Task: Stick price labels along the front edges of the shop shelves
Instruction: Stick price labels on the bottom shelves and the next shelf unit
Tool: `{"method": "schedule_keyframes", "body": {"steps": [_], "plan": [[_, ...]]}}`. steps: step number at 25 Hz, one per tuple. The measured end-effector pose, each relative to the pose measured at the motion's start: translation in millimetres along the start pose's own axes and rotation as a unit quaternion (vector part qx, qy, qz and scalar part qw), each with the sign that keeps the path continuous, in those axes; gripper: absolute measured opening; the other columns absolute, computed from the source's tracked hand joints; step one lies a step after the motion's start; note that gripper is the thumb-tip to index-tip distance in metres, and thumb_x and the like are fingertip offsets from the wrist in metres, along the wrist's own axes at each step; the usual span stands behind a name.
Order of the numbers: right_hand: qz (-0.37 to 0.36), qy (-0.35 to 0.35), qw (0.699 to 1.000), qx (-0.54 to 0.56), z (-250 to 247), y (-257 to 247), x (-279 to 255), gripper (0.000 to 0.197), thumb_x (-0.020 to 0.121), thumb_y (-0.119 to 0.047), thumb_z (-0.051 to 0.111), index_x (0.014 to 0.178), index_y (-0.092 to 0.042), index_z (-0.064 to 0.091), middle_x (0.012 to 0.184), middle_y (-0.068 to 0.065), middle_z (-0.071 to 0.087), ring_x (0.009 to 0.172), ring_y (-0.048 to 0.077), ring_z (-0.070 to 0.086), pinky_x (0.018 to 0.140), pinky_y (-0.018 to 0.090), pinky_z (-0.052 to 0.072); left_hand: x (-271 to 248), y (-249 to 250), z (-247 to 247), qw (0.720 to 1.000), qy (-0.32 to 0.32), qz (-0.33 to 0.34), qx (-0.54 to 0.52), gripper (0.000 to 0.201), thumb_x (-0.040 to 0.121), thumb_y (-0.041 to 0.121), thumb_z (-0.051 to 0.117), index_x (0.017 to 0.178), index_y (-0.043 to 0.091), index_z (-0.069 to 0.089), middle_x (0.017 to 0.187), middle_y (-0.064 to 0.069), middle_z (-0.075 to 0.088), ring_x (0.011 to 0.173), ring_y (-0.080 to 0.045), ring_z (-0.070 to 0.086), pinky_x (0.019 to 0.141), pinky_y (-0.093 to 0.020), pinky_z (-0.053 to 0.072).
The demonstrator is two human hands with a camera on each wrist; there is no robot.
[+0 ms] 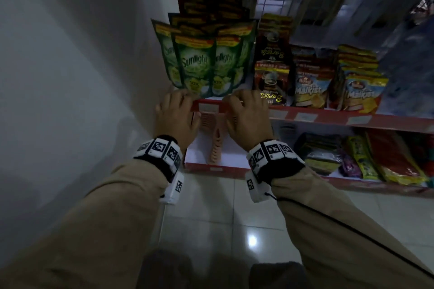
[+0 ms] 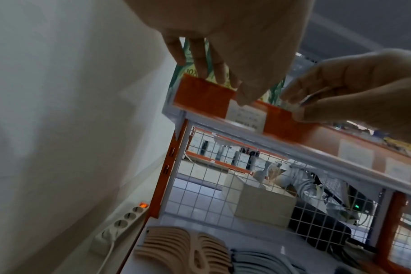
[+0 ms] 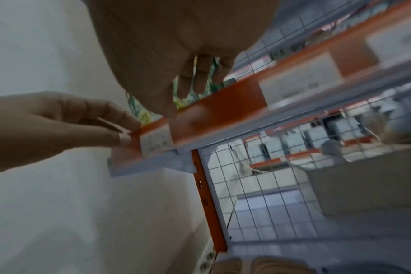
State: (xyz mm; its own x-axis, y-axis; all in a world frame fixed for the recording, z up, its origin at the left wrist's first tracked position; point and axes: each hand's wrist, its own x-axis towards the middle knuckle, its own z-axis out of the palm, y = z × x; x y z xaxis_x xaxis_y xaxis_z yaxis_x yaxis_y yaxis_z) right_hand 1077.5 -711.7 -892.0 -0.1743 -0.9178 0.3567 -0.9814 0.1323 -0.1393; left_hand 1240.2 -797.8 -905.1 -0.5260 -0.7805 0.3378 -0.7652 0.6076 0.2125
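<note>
A white price label (image 1: 207, 108) (image 2: 245, 115) (image 3: 156, 140) sits on the red front edge (image 1: 328, 119) of the middle shelf, near its left end. My left hand (image 1: 176, 112) reaches over that edge, its fingers (image 2: 200, 59) on top and its thumb (image 2: 245, 96) on the front at the label's upper edge. My right hand (image 1: 246, 112) pinches the same red edge just right of the label, thumb (image 3: 169, 111) on the front and fingers over the top. Neither hand holds a loose label that I can see.
Green Sunlight pouches (image 1: 204, 63) stand right behind the hands, with coffee packs (image 1: 272, 73) and Malkist packs (image 1: 312, 87) to the right. More labels (image 1: 305, 117) sit further along the edge. Peach-coloured plastic items (image 1: 215, 148) lie on the shelf below. A wall is at left, with a power strip (image 2: 122, 224) on the floor.
</note>
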Motion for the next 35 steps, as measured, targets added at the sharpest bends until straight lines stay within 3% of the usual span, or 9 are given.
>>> {"method": "schedule_keyframes", "body": {"steps": [4, 6, 7, 16, 18, 24, 28, 33, 35], "plan": [[-0.049, 0.132, 0.990, -0.025, 47, 12, -5, 0.040, 0.078, -0.023, 0.060, 0.117, -0.015, 0.061, 0.113, 0.012, 0.059, 0.102, 0.034, 0.051, 0.083, 0.042, 0.035, 0, -17, 45, 0.983, 0.161, 0.080, -0.023, 0.036, 0.081, 0.022, 0.065, 0.113, 0.007, 0.060, 0.116, -0.016, 0.057, 0.103, -0.038, 0.047, 0.089, -0.047, 0.040], [-0.058, 0.176, 0.983, -0.006, 51, 18, 1, 0.038, 0.079, -0.023, 0.060, 0.116, -0.015, 0.063, 0.115, 0.012, 0.060, 0.105, 0.032, 0.046, 0.085, 0.042, 0.036, 6, -24, 50, 0.976, 0.189, 0.101, -0.031, 0.036, 0.082, 0.023, 0.063, 0.114, 0.007, 0.061, 0.116, -0.016, 0.058, 0.105, -0.038, 0.049, 0.092, -0.046, 0.039], [-0.097, 0.267, 0.959, -0.021, 80, 20, -12, 0.037, 0.079, -0.022, 0.061, 0.115, -0.014, 0.064, 0.115, 0.012, 0.060, 0.106, 0.031, 0.043, 0.086, 0.043, 0.037, -7, -31, 78, 0.954, 0.269, 0.130, -0.012, 0.036, 0.082, 0.023, 0.062, 0.115, 0.007, 0.061, 0.116, -0.016, 0.058, 0.105, -0.039, 0.050, 0.093, -0.045, 0.039], [-0.137, 0.288, 0.947, -0.038, 78, 24, -5, 0.017, 0.074, -0.014, 0.066, 0.090, -0.009, 0.067, 0.100, 0.012, 0.063, 0.093, 0.037, 0.055, 0.075, 0.041, 0.041, 4, -32, 66, 0.954, 0.249, 0.167, 0.003, 0.042, 0.078, 0.027, 0.061, 0.115, 0.008, 0.058, 0.115, -0.015, 0.054, 0.106, -0.037, 0.050, 0.088, -0.047, 0.043], [-0.122, 0.283, 0.951, -0.039, 81, 20, -3, 0.022, 0.075, -0.018, 0.065, 0.096, -0.010, 0.066, 0.103, 0.012, 0.061, 0.094, 0.037, 0.053, 0.076, 0.042, 0.042, 7, -36, 67, 0.952, 0.252, 0.173, 0.009, 0.043, 0.077, 0.033, 0.059, 0.113, 0.011, 0.057, 0.114, -0.014, 0.052, 0.105, -0.034, 0.048, 0.086, -0.044, 0.042], [-0.093, 0.288, 0.952, -0.045, 83, 16, 3, 0.029, 0.078, -0.027, 0.062, 0.104, -0.014, 0.063, 0.109, 0.011, 0.058, 0.096, 0.035, 0.050, 0.076, 0.042, 0.041, 8, -47, 73, 0.955, 0.283, 0.039, -0.074, 0.061, 0.070, 0.055, 0.069, 0.115, 0.018, 0.048, 0.112, -0.005, 0.045, 0.102, -0.021, 0.042, 0.087, -0.032, 0.037], [-0.094, 0.317, 0.943, -0.040, 87, 18, 5, 0.028, 0.075, -0.028, 0.061, 0.100, -0.016, 0.062, 0.108, 0.009, 0.057, 0.097, 0.031, 0.046, 0.073, 0.039, 0.038, 5, -41, 72, 0.936, 0.289, 0.007, -0.203, 0.066, 0.065, 0.041, 0.081, 0.117, 0.024, 0.045, 0.109, 0.013, 0.043, 0.098, -0.001, 0.041, 0.083, -0.021, 0.040], [-0.099, 0.338, 0.936, 0.011, 91, 9, 11, 0.021, 0.075, -0.026, 0.062, 0.094, -0.018, 0.063, 0.104, 0.007, 0.058, 0.097, 0.027, 0.043, 0.075, 0.037, 0.033, -12, -23, 64, 0.908, 0.284, -0.047, -0.305, 0.059, 0.070, 0.015, 0.077, 0.121, 0.017, 0.048, 0.118, 0.000, 0.055, 0.102, -0.010, 0.054, 0.085, -0.011, 0.041], [-0.105, 0.334, 0.936, 0.025, 92, 1, 13, 0.022, 0.074, -0.025, 0.062, 0.095, -0.017, 0.064, 0.103, 0.008, 0.057, 0.098, 0.027, 0.043, 0.076, 0.037, 0.032, -22, -14, 61, 0.914, 0.260, -0.044, -0.307, 0.057, 0.074, 0.013, 0.074, 0.125, 0.011, 0.048, 0.120, -0.005, 0.055, 0.107, -0.014, 0.053, 0.090, -0.018, 0.042]]}}
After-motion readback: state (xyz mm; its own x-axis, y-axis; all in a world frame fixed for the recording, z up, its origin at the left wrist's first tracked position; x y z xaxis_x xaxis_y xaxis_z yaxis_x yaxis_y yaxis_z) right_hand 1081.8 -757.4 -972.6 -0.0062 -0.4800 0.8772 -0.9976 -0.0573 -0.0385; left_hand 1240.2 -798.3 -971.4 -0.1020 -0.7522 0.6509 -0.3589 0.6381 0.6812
